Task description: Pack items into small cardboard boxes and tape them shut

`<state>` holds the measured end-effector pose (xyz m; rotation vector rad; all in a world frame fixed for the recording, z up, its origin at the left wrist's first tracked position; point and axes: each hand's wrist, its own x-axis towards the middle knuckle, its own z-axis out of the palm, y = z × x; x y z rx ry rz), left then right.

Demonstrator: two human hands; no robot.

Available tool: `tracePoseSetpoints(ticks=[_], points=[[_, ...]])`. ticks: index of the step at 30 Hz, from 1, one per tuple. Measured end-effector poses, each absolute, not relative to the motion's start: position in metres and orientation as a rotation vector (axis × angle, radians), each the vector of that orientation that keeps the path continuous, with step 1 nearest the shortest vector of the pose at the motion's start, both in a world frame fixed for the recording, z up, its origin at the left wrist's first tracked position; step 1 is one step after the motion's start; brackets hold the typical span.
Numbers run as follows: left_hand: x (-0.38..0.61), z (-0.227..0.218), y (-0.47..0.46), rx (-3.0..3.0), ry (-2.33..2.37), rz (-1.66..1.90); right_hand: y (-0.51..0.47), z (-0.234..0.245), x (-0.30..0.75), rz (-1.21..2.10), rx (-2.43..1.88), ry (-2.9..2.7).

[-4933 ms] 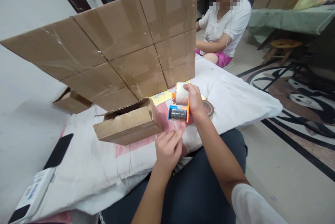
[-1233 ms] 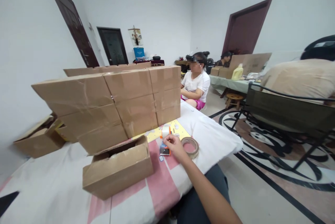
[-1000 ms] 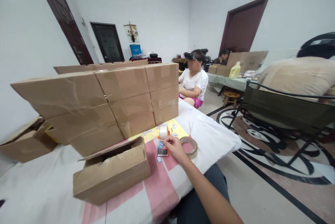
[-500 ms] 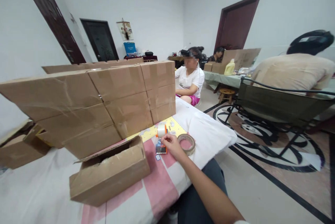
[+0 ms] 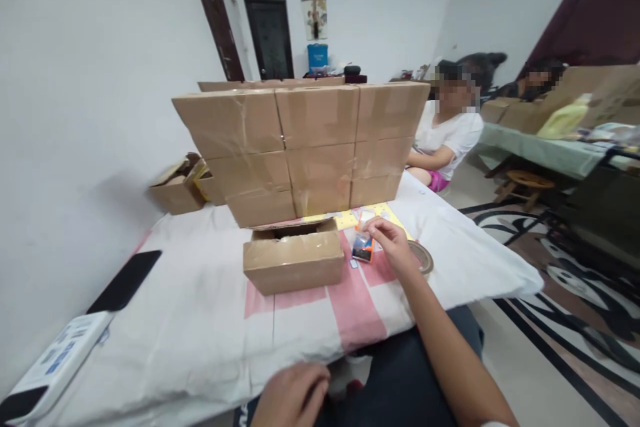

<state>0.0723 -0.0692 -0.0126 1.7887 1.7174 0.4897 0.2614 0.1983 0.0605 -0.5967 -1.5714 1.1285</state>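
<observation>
My right hand (image 5: 393,244) reaches across the table and its fingers pinch the orange and blue tape dispenser (image 5: 363,245), which stands on the pink and white cloth. A brown tape roll (image 5: 424,256) lies just right of that hand, partly hidden by it. A small open cardboard box (image 5: 293,258) sits left of the dispenser. My left hand (image 5: 290,397) rests low at the table's near edge over my lap, fingers curled; I cannot make out anything in it.
A wall of stacked taped cardboard boxes (image 5: 310,147) stands behind the small box. A black phone (image 5: 125,280) and a white device (image 5: 55,360) lie at the left. A person in a white shirt (image 5: 450,140) sits at the far right corner. More cartons (image 5: 177,190) lie by the wall.
The view has swung left and down, so my left hand shows at the bottom. My right hand stays on the tape dispenser, which it has held since it set it down.
</observation>
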Motion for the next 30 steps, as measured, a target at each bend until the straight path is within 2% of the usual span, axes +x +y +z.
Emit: tracePoseSetpoints(ticks=[3, 5, 8, 12, 21, 30], points=[[0.037, 0.025, -0.032, 2.183, 1.912, 1.175, 0.183, 0.086, 0.248, 1.083, -0.568, -1.679], [0.019, 0.054, -0.001, 2.249, 2.234, 1.277, 0.174, 0.100, 0.237, 1.081, -0.532, -1.775], [0.007, 0.079, 0.039, 2.329, 2.391, 0.937, 0.166, 0.112, 0.218, 1.097, -0.505, -1.917], [0.009, 0.071, 0.056, 2.262, 2.374, 0.699, 0.174, 0.108, 0.193, 0.978, -0.592, -2.095], [0.018, 0.064, 0.046, 2.239, 2.399, 0.612, 0.205, 0.075, 0.162, 0.806, -0.839, -2.184], [0.019, 0.064, 0.049, 2.355, 2.258, 0.655, 0.209, 0.067, 0.159, 0.815, -0.898, -2.157]])
